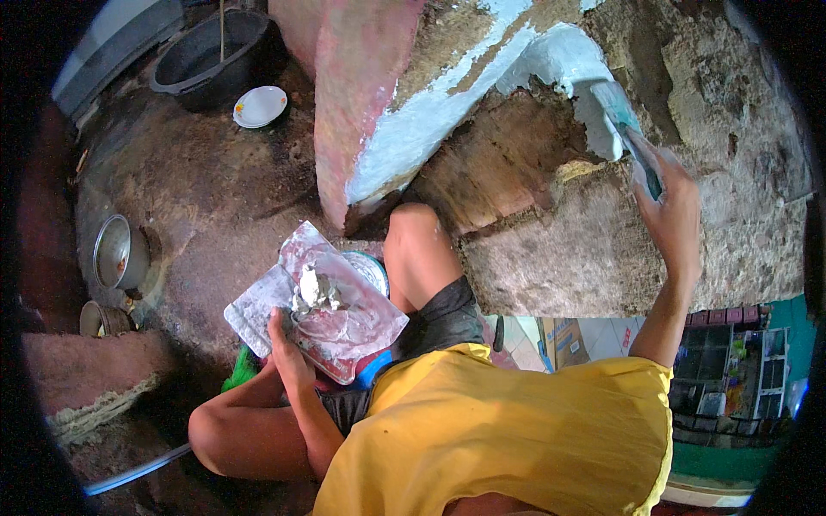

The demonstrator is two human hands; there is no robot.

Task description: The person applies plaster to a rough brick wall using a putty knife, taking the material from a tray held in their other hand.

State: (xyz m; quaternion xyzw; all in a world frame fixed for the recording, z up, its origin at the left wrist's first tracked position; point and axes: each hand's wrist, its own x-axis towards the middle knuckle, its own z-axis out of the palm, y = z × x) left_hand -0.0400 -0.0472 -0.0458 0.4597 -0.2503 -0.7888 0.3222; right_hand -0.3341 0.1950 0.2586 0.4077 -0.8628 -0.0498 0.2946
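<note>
R hand (675, 202) grips the trowel (632, 138), blade on the white putty patch (559, 60) up the wall. L hand (288, 348) holds the board (323, 301) w/ a putty lump (314, 291). Risk: board tilts, lump slides onto the floor.

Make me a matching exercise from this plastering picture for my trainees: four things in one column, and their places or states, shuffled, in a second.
Things:
1. putty blade
2. flat board
3. white plate
4. metal pot

Places or states:
A. on the ground beside a dark basin
B. on the ground at the far left
C. held in the right hand, pressed to the white patch on the wall
D. held in the left hand, with a lump of white plaster on it

Pairs: 1-C, 2-D, 3-A, 4-B
</note>
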